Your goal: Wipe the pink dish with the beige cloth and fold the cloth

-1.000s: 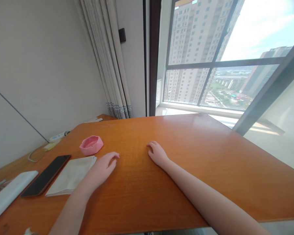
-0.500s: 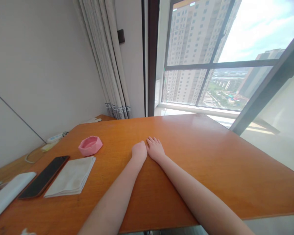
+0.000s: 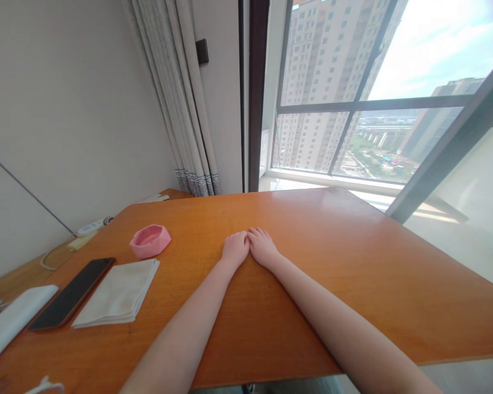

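Note:
My left hand point(image 3: 235, 249) rests on the wooden table point(image 3: 337, 246), its fingers curled under. Whatever those fingers hold, if anything, is hidden. Touching it on the right, my right hand point(image 3: 263, 247) lies palm down with its fingers stretched out and holds nothing. To the left of both hands sits a pink faceted ashtray point(image 3: 150, 241). Nearer to me is a folded pale cloth point(image 3: 117, 291), and beside it lies a dark flat phone-like slab point(image 3: 73, 294) with a brown edge.
A long white object point(image 3: 18, 309) lies at the far left, with a white cable point(image 3: 47, 386) near the front edge. By the wall is a white power strip point(image 3: 91, 226). A curtain point(image 3: 176, 98) hangs behind the table, and a large window point(image 3: 345, 109) is at the right.
My hands have come together at the fingertips. The left hand has turned slightly, showing more of its bent fingers. The view has shifted a little.

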`<control>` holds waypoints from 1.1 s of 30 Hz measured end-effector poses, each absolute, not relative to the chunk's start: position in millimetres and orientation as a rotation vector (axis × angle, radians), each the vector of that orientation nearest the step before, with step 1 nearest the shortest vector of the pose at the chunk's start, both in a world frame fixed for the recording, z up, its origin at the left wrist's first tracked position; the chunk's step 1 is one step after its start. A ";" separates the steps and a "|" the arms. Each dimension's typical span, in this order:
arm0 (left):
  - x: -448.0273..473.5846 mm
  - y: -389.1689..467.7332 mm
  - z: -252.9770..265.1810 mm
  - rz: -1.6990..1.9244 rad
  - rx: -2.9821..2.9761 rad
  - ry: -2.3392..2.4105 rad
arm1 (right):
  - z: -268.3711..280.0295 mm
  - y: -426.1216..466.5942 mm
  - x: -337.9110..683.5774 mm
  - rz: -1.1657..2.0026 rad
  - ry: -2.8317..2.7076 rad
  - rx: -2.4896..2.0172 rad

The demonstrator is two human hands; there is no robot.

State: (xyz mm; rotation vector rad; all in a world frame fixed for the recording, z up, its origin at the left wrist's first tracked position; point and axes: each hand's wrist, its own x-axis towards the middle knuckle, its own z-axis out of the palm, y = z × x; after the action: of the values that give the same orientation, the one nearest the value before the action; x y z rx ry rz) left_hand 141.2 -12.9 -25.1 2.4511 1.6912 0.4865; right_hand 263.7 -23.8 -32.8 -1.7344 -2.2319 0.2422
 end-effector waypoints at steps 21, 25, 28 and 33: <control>140.8 -15.5 -20.4 0.496 2.459 1.658 | -33.1 -24.3 266.7 0.203 -2.264 -1.704; 141.5 -16.1 -19.3 0.486 2.451 1.655 | -32.6 -24.7 266.4 0.193 -2.260 -1.704; 142.1 -16.3 -19.1 0.479 2.438 1.655 | -31.7 -25.1 266.2 0.207 -2.267 -1.709; 142.0 -15.3 -20.5 0.475 2.434 1.652 | -31.0 -25.0 266.4 0.198 -2.276 -1.718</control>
State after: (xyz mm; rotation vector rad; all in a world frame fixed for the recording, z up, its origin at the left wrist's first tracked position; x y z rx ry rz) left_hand 142.0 -15.3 -20.5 2.4344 1.6517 0.4748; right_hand 266.4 -25.0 -31.0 -1.7177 -2.2758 0.1980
